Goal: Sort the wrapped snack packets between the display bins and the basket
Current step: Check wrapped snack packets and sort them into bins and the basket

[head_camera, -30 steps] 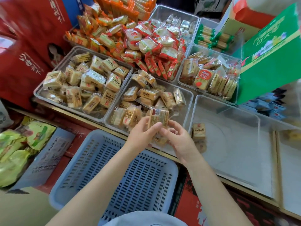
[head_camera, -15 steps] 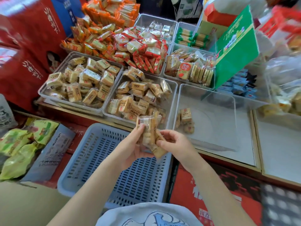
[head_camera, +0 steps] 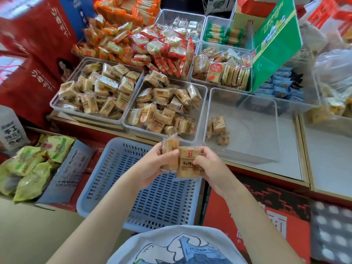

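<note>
Wrapped snack packets are held above the far edge of the blue basket. The left hand grips one packet and the right hand pinches another (both touching). A few packets lie in the clear bin on the right.

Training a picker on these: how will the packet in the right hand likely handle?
The packet looks light, since fingertips of the right hand alone hold it. Its glossy clear wrap is probably slippery. The flat biscuit block inside seems stiff yet likely crumbles under a hard grip.
</note>
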The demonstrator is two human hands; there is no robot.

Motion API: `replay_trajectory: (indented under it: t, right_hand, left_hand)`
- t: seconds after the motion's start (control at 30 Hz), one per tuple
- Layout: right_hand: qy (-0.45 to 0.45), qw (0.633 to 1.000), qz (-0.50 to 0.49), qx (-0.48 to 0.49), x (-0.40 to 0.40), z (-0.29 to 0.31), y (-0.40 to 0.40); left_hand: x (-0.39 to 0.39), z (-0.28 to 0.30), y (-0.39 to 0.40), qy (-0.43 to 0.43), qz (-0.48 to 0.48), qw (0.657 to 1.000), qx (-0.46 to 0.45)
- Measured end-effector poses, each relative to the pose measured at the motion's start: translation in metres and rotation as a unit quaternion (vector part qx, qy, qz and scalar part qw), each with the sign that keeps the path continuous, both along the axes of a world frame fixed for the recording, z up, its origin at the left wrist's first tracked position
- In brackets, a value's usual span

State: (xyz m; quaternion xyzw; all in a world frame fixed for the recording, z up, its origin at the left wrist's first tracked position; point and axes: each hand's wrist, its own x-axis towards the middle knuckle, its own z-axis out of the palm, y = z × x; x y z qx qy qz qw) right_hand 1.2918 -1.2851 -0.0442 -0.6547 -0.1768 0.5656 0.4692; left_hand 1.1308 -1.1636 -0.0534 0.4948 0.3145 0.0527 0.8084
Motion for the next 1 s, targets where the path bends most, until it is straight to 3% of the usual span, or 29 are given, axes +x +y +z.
replay_trajectory:
  t: [0.23,0.43,0.6,1.0]
  right_hand:
    - [0.083,0.995,-0.031,0.046,0.008,0.014,0.000]
    - [-0.019,0.999,-0.021,0.024,0.004,0.023,0.010]
    - [0.004,0.998,0.002,0.066,0.005,0.021,0.014]
    - [0.041,0.995,0.013,0.089,0.007,0.020,0.011]
  left_hand:
    - [0.003,0.006,0.003,0.047,0.070,0.996,-0.014]
    - [0.009,0.015,0.000,0.111,0.066,0.986,0.101]
    - [0.009,0.024,-0.003,0.100,0.047,0.985,0.130]
    - [-0.005,0.015,-0.003,0.063,0.053,0.995,0.049]
